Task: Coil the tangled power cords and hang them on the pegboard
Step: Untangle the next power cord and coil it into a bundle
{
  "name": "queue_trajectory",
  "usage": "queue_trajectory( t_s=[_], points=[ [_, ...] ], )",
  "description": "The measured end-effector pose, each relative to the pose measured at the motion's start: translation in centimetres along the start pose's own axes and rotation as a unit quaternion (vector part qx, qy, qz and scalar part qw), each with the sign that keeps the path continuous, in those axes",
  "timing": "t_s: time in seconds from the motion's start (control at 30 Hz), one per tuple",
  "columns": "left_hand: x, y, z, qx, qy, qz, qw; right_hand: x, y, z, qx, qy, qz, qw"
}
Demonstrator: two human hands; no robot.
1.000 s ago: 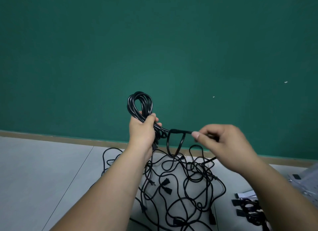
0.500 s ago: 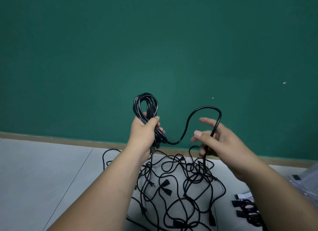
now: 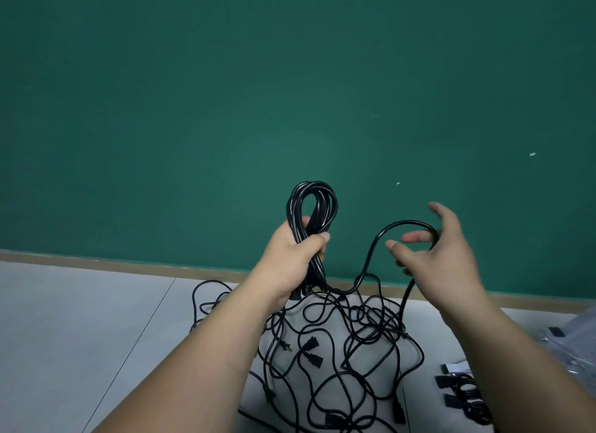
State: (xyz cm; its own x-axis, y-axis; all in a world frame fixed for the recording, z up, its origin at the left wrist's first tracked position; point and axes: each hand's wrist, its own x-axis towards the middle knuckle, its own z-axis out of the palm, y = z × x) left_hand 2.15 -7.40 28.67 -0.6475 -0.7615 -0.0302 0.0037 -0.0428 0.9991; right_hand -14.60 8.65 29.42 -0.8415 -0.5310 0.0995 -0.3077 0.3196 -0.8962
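coiled cord point(image 3: 327, 206) in fist of left hand point(image 3: 290, 258), loose loop point(image 3: 409, 221) over spread right hand point(image 3: 445, 258)

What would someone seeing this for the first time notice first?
Most likely the coiled cord held up at centre against the green wall, gripped in the left hand. Just right of it, a loose loop of cord arches over the spread fingers of the right hand. Below both, a tangled pile of black cords sprawls on the pale floor.
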Motion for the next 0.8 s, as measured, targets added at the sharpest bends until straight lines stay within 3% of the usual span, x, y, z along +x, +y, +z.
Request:
queue_trajectory(
  t_s=[0.17,0.33,0.47,0.6,0.73,0.8],
  points=[
    [0.2,-0.4,0.0,0.018,0.029,0.004,0.999,0.4,-0.1,-1.1,-0.136,-0.048,-0.089,0.986],
    [0.7,-0.6,-0.5,0.049,0.056,0.02,0.997,0.1,-0.4,-2.0,-0.147,-0.291,-0.134,0.936],
    [0.5,-0.5,-0.4,0.107,0.06,0.05,0.991,-0.6,-1.2,-1.8,-0.154,-0.256,-0.25,0.921],
    [0.4,-0.7,-0.4,0.15,0.055,0.056,0.986,-0.7,-2.5,-2.3,-0.268,-0.271,-0.294,0.877],
    [0.4,-0.9,-0.4,0.196,0.028,0.051,0.979,-1.6,-2.6,-2.4,-0.121,-0.321,-0.235,0.909],
    [0.4,-1.1,-0.2,0.2,-0.003,0.046,0.979,-1.9,-2.9,-2.3,-0.031,-0.305,-0.212,0.928]
  ],
)
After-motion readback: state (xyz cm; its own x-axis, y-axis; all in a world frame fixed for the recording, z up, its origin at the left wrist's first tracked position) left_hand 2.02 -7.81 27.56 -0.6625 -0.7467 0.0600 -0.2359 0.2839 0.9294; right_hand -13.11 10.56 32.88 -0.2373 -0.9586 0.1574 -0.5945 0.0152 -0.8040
